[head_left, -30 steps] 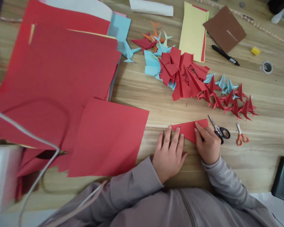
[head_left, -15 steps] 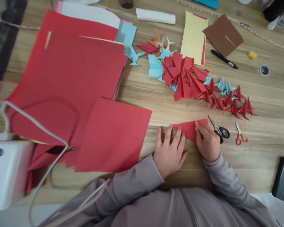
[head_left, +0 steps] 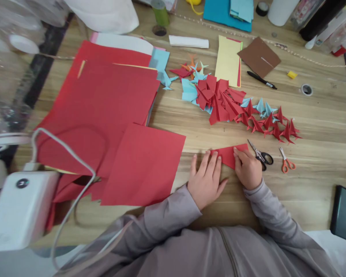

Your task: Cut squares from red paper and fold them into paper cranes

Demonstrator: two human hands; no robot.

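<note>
A small piece of folded red paper (head_left: 227,155) lies flat on the wooden table in front of me. Its left end is under the fingertips of my left hand (head_left: 206,184), which rests palm down with fingers stretched out. On the paper's right part, my right hand (head_left: 248,169) is closed, its thumb and bent forefinger pressed at the paper. Just right of that hand lie black-handled scissors (head_left: 261,156), partly behind the knuckles. A smaller pair of orange-handled scissors (head_left: 286,161) lies farther right.
Large red sheets (head_left: 100,111) and a red square (head_left: 147,165) cover the left side. Beyond my hands stretches a pile of folded red papers (head_left: 219,100) with red paper cranes (head_left: 268,121). A white power bank (head_left: 23,211) with a cable stands front left; a black phone (head_left: 343,211) lies right.
The camera view has tilted up, so more of the table's far side shows. Both hands stay on the folded red paper, with hardly any visible shift.
</note>
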